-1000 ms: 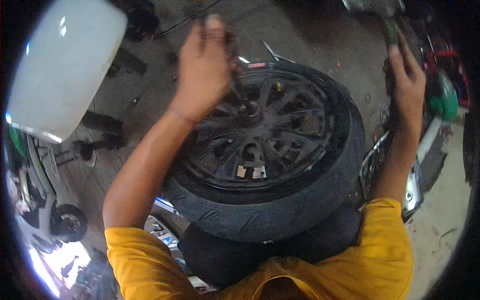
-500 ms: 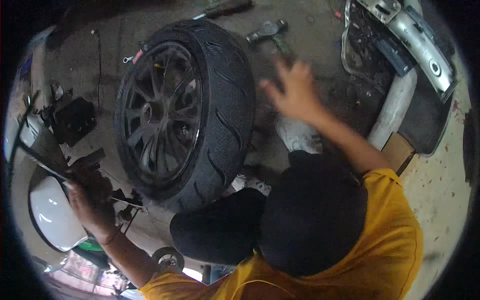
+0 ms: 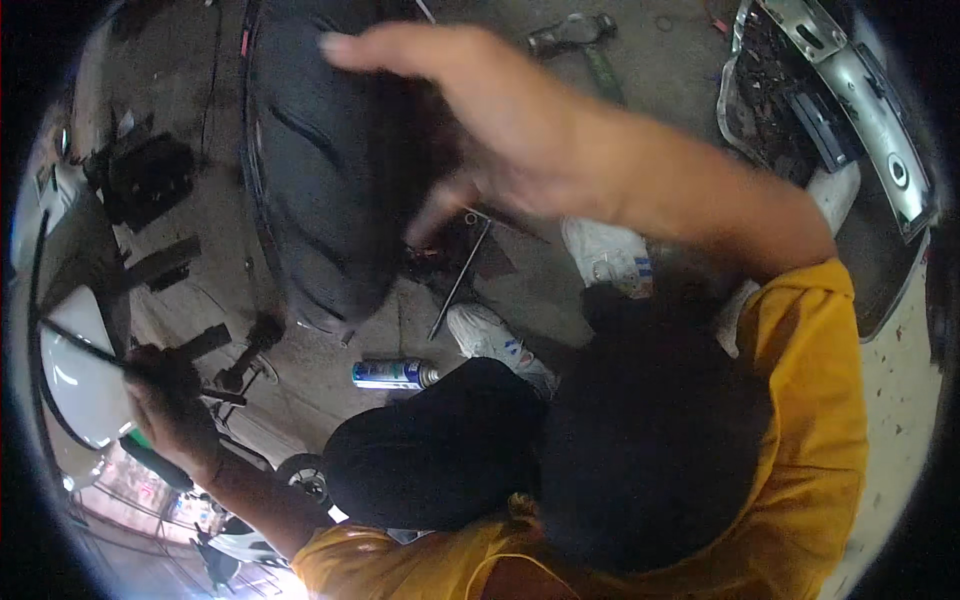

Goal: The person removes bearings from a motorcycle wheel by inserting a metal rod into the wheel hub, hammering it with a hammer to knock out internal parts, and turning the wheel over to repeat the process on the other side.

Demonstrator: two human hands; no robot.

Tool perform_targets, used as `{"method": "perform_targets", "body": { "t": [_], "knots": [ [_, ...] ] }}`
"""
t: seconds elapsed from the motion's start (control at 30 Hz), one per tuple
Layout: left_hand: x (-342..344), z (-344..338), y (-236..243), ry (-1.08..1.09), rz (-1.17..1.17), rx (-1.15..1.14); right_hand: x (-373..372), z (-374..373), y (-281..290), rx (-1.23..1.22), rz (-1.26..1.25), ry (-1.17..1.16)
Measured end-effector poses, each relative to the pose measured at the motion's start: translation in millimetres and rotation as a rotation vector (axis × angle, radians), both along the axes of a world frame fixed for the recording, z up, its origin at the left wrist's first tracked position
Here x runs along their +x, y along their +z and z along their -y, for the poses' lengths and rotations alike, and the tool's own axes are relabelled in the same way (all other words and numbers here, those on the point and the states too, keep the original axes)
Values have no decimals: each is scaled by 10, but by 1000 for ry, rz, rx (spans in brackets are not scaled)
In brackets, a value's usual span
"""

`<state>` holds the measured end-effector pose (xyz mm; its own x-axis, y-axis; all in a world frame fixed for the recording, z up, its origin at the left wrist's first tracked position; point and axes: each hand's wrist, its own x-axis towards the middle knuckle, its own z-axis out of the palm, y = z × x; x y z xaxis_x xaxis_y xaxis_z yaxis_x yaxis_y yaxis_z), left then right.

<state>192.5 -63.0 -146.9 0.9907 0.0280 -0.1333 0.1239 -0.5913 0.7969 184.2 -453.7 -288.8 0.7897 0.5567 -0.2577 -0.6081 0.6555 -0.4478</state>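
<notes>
While a person in a yellow short-sleeved shirt (image 3: 810, 420) works low over knees clad in black cloth (image 3: 650, 440), the bare right hand (image 3: 505, 120) spreads wide at a broad black rubber tyre with a grooved tread (image 3: 310, 170), its thumb across the tread and its fingers down by the near-right side; whether it presses or merely hovers, the blur does not tell. The bare left hand (image 3: 178, 415) is curled, well apart from the tyre, beside a thin dark rod (image 3: 85, 346), but shadow hides whether it grips it. On the floor ahead of the knees, the tyre stands on edge, tread toward the viewer. The work appears under way rather than finished: the tyre is up on edge and loose on the floor, while its rim is mostly out of sight, leaving what has been done there, and what remains, impossible to judge. Near a white shoe (image 3: 485, 330) lie a blue-and-white spray can (image 3: 390, 375) and a slender metal bar (image 3: 462, 280). Farther off, a metal-headed hammer with a green handle (image 3: 575, 32) lies out of hand, left of a long silver metal part (image 3: 872, 125).
</notes>
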Motion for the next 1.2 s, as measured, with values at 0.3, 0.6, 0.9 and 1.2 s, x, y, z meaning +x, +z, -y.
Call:
{"method": "perform_targets", "body": {
  "t": [0.3, 0.6, 0.9, 1.2],
  "knots": [
    [-1307, -923, -32, 281, 167, 164, 305, -402, 544, -364, 326, -146],
    [-2508, -898, -1516, 453, 2, -579, 358, -761, 680, -420, 543, -273],
    [-1341, -385, -1174, 422, 514, 146, 339, -837, 789, -445, 610, -261],
    [84, 282, -516, 212, 715, 570, 678, -869, 708, -369, 640, -205]
  ]
}}
